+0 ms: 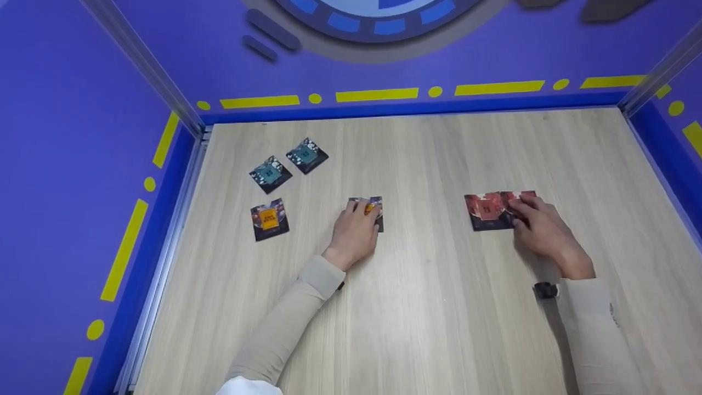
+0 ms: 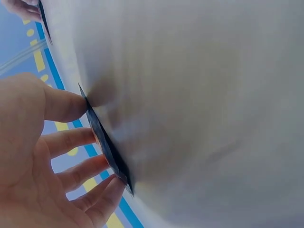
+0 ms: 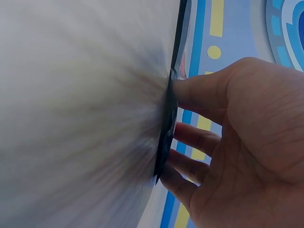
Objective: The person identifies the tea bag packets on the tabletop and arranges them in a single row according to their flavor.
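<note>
My left hand (image 1: 355, 230) grips a small dark square packet with an orange label (image 1: 378, 209), thumb and fingertips spread along its edges. In the left wrist view that packet (image 2: 109, 147) shows edge-on, close over the tabletop. To the right, my right hand (image 1: 543, 227) holds a red-labelled packet (image 1: 510, 196) by its edges, its fingers covering most of the print. Another red-labelled packet (image 1: 487, 211) lies flat right against its left side. The right wrist view shows the held packet (image 3: 166, 128) side-on, low at the table surface.
Left of my left hand lies another orange-labelled packet (image 1: 269, 219). Two teal-labelled packets (image 1: 271, 174) lie tilted farther back on the wooden table (image 1: 422, 318). Blue walls (image 1: 384, 71) with yellow marks enclose the table's back and sides.
</note>
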Tool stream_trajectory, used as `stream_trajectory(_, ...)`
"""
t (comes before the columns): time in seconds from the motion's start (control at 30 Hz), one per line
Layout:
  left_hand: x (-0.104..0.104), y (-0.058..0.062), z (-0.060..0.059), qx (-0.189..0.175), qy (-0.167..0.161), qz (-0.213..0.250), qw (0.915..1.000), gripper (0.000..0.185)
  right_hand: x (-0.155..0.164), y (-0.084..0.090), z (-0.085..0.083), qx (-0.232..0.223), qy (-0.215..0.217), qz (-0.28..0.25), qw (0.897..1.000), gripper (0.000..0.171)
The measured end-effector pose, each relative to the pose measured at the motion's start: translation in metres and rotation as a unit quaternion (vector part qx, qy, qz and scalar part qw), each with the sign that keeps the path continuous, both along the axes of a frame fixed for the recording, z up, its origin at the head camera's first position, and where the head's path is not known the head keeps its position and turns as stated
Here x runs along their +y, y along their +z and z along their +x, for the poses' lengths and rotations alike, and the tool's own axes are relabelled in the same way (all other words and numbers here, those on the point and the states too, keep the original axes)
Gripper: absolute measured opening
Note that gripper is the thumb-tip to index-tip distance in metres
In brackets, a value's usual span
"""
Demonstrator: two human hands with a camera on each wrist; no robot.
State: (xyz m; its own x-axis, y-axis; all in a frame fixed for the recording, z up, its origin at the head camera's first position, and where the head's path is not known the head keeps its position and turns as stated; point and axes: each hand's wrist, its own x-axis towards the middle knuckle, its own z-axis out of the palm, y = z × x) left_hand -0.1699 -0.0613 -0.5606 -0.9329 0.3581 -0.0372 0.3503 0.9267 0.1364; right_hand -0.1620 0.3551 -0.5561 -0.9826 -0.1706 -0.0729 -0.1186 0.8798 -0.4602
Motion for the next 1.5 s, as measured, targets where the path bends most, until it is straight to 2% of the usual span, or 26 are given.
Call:
stream_trajectory(0.2,0.018,0.002,0.0,-0.002,-0.007,-0.013,0.9999,0.047,-0.001,0.001,0.001,-0.004,-0.005,-0.004,1.0,0.053)
stream_trajectory(0.43,0.038,0.003,0.0,0.0,-0.021,-0.016,0.9996,0.048,0.001,-0.001,0.0,0.011,0.01,0.01,1.0,0.051)
stream_trajectory(0.8,0.074,0.004,-0.003,-0.012,-0.032,-0.029,0.999,0.05,0.0,0.001,0.002,0.01,-0.004,0.003,1.0,0.054)
stream_trajectory(1.07,0.099,0.004,-0.002,-0.01,-0.051,-0.038,0.9979,0.049,-0.002,0.003,-0.001,0.017,0.013,0.014,1.0,0.054)
stream_trajectory(1.17,0.108,0.005,-0.003,-0.01,-0.056,-0.041,0.9975,0.049,-0.002,0.003,-0.003,0.02,0.018,0.01,1.0,0.053)
stream_trajectory(1.37,0.124,0.007,-0.004,-0.004,-0.063,-0.047,0.9969,0.049,0.0,0.0,-0.006,0.054,0.035,-0.01,0.998,0.052)
stream_trajectory(1.5,0.132,0.006,-0.005,0.0,-0.067,-0.04,0.997,0.048,0.001,-0.001,-0.006,0.049,0.033,-0.009,0.998,0.053)
